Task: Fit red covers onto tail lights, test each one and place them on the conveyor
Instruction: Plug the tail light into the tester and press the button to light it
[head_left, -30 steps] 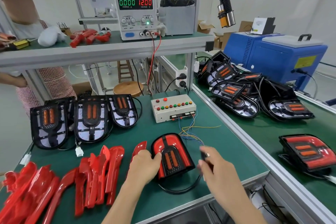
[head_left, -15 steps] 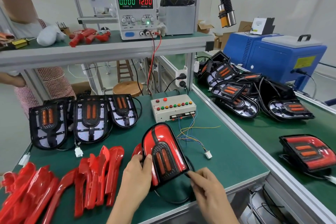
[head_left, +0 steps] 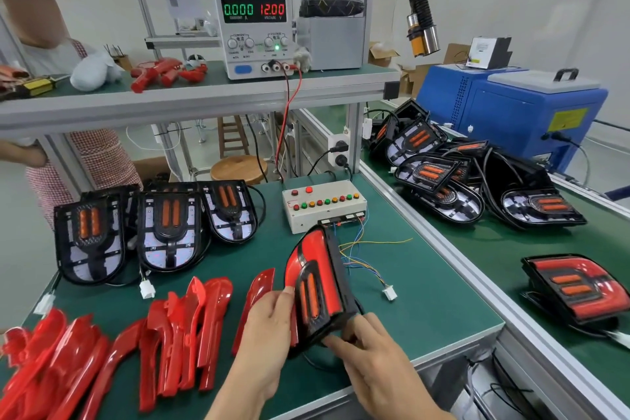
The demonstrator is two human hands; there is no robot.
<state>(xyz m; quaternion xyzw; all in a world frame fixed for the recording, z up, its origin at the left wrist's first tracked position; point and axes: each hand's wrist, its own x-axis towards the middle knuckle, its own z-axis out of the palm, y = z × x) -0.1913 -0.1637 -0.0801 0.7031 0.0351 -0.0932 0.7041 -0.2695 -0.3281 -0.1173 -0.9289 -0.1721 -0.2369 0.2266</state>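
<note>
Both hands hold a covered tail light tilted up on edge.

The left hand point(head_left: 269, 334) grips the tail light point(head_left: 317, 286) along its left side; the right hand point(head_left: 371, 351) pinches its lower edge. The light stands just in front of the test box point(head_left: 324, 204). Loose red covers point(head_left: 184, 331) lie left of the light, a white connector point(head_left: 389, 293) to its right.

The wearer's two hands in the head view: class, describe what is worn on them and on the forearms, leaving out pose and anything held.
Both the left hand and the right hand are bare: no gloves, rings, watch or wristband show. Both forearms are uncovered down to the bottom edge of the picture, with no sleeve or cuff in view. Fingernails look short and unpainted.
</note>
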